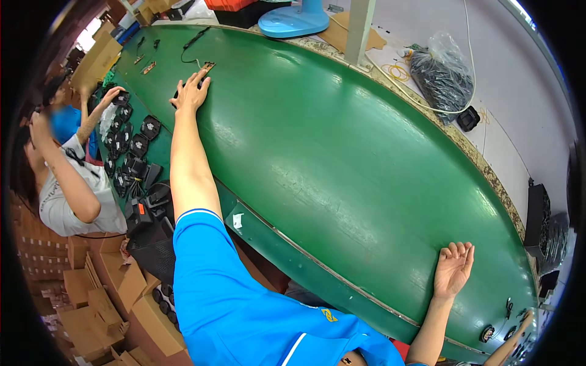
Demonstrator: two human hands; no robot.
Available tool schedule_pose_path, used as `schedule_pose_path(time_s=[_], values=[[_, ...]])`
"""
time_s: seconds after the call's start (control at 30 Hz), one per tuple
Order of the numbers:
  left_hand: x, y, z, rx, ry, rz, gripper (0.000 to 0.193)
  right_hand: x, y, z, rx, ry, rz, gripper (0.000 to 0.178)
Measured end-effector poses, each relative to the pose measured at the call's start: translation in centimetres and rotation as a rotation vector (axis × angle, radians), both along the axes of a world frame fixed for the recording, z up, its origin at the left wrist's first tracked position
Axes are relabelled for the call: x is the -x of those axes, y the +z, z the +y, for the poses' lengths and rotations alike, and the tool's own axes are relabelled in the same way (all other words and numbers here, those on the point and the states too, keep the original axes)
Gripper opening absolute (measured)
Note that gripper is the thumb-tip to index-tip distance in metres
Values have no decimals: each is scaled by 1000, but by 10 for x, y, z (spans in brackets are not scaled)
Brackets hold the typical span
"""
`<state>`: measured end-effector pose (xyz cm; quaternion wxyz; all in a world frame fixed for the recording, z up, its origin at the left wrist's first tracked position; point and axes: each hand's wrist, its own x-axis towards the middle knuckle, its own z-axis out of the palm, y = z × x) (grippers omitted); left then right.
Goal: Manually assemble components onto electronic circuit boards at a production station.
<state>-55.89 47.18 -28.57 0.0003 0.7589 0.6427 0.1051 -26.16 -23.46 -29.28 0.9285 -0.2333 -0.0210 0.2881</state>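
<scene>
My left hand (191, 94) reaches far out over the green work surface (342, 183), its fingers spread. Its fingertips are at a small copper-coloured part (209, 66) with a black cable (196, 38) running from it; whether they touch it I cannot tell. Close by on the left lies a similar small part (149, 67). At the right, my right hand (452, 271) rests palm up on the green surface, fingers loosely curled and thumb apart, with nothing in it.
Black housings (139, 145) and adapters crowd a table at the left, beside two co-workers. Cardboard boxes (91, 317) stand on the floor. Along the far edge are a blue stand base (293, 21), a post (360, 30) and a bag of black pieces (442, 76). Another person's arm (510, 348) shows lower right.
</scene>
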Motion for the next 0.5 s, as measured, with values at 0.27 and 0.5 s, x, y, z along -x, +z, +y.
schedule_pose_path(time_s=[0.27,0.5], values=[[-19,-5,-45,-83,-110,-18,54,-5,-5,-6,-12,37,-20,17],[-52,-9,-112,-126,-264,-81,50,-9,-8,-8,92,73,-8,16]])
